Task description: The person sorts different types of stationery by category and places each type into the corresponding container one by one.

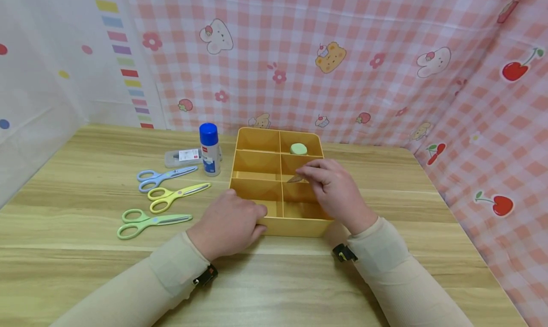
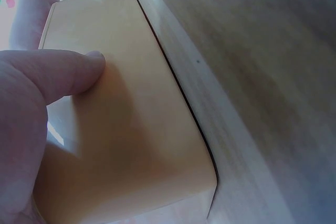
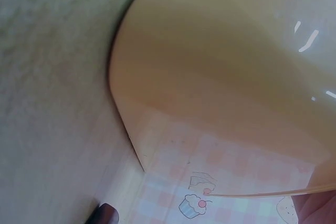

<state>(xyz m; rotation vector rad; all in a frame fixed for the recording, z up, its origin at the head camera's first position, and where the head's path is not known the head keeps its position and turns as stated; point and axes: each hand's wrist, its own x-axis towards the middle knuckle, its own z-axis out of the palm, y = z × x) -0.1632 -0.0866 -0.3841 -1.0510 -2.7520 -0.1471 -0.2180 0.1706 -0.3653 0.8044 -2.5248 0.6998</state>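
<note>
A yellow organizer box (image 1: 295,227) with several compartments stands on the table. My left hand (image 1: 231,222) grips its front left corner; in the left wrist view the thumb (image 2: 79,72) presses the outer front wall. Over the right-hand compartments is my right hand (image 1: 334,186), thumb and forefinger pinched together at a small brownish pointed piece (image 1: 294,178), whose kind I cannot tell. A pale green rounded item (image 1: 298,149) sits in the back right compartment. The right wrist view shows mostly the box's outer wall (image 3: 210,77), with a bit of a hand at the lower right edge.
Left of the box stand a blue-capped glue stick (image 1: 210,151) and, behind it, a flat clear case (image 1: 181,157). Nearer lie blue scissors (image 1: 164,175), yellow scissors (image 1: 177,196) and green scissors (image 1: 151,221). A pink checked cloth (image 1: 265,65) hangs behind the table.
</note>
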